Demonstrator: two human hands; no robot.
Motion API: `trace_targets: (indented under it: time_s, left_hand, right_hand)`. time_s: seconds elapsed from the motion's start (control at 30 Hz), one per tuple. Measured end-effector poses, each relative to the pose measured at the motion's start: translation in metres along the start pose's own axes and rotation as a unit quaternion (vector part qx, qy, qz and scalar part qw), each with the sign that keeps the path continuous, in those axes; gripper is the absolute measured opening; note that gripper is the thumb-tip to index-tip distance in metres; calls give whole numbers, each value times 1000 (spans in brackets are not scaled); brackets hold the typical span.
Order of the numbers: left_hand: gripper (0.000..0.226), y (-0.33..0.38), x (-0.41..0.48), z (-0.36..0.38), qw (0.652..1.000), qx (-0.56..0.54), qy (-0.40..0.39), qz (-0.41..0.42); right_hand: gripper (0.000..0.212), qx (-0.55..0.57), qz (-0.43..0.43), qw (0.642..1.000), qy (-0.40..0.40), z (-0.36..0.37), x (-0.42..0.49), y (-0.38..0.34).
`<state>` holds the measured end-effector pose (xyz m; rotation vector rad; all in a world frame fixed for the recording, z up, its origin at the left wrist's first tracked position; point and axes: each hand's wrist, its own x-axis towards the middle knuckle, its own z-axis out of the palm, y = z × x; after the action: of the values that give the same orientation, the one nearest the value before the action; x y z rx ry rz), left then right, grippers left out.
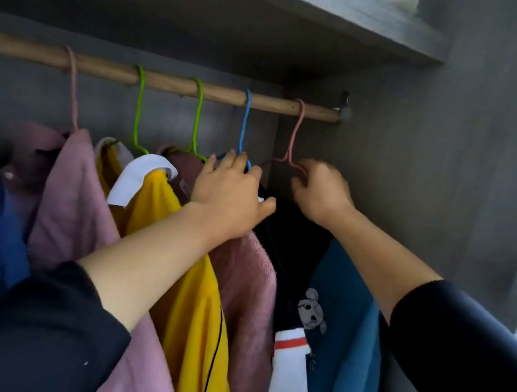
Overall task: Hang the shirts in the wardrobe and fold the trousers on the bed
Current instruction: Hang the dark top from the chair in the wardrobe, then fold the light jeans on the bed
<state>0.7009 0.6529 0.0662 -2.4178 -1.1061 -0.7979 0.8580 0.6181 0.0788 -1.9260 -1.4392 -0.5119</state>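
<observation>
- I am on the hanging step: both hands are up at the rod (166, 81) in the wardrobe (463, 163), at its right end.
- My left hand (230, 191) grips the blue hanger (245, 117) just under its hook. The fingers are curled over the wire and the thumb is spread onto the black shirt (291, 236) below.
- My right hand (319, 193) grips the pink hanger (297, 126), the last one before the side wall, with its fingers hooked round the right shoulder arm.
- Both hooks sit over the rod, so these shirts are already hung.
- The teal shirt (346, 315) hangs under my right forearm, touching the black one. I judge it rides on the pink hanger, though the neck is hidden behind my hand.
- I cannot tell which hanger carries the black shirt.
- To the left, the yellow shirt (196, 306) and other shirts crowd together along the rod.
- This looks like spacing or settling the last hangers rather than lifting a new one on.
- Next I would slide the two hangers a little apart, check that each hook is seated and each shirt hangs square, then let go with both hands.
- The fold comes after that. Neither the trousers nor the bed is in view, so I would have to turn away from the wardrobe to find them.
</observation>
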Motion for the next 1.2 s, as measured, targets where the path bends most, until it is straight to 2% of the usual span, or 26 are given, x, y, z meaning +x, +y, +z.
trace_targets:
  time_s: [0.07, 0.2, 0.37, 0.57, 0.67, 0.83, 0.93, 1.1, 1.2]
  left_hand:
    - [59, 3, -9, -2, 999, -15, 27, -10]
    - [49, 18, -33, -8, 997, -54, 55, -5]
    - [44, 48, -80, -8, 983, -147, 100, 46]
    - [38, 140, -139, -13, 945, -296, 104, 88]
    - [36, 210, -167, -13, 934, -341, 63, 87]
    - [40, 340, -210, -4, 936, -328, 9, 127]
    - [41, 426, -237, -2, 928, -338, -25, 152]
    - [46, 565, -288, 1, 907, -338, -150, 200]
    - [41, 637, -316, 5, 890, -331, -211, 232]
  right_hand:
    - [34, -26, 4, 999, 20, -13, -24, -3]
    - [35, 17, 21, 999, 45, -43, -82, -9]
    - [36, 29, 25, 996, 82, -82, -163, -1]
    - [30, 5, 55, 992, 110, -129, -257, 59]
    - [27, -30, 94, 990, 103, -153, -304, 106]
    - [36, -81, 184, 979, 37, -200, -392, 195]
    - [37, -129, 237, 963, -11, -235, -452, 253]
    - [38, -192, 310, 930, -57, -299, -548, 337]
    - [35, -222, 365, 900, -85, -332, -597, 382]
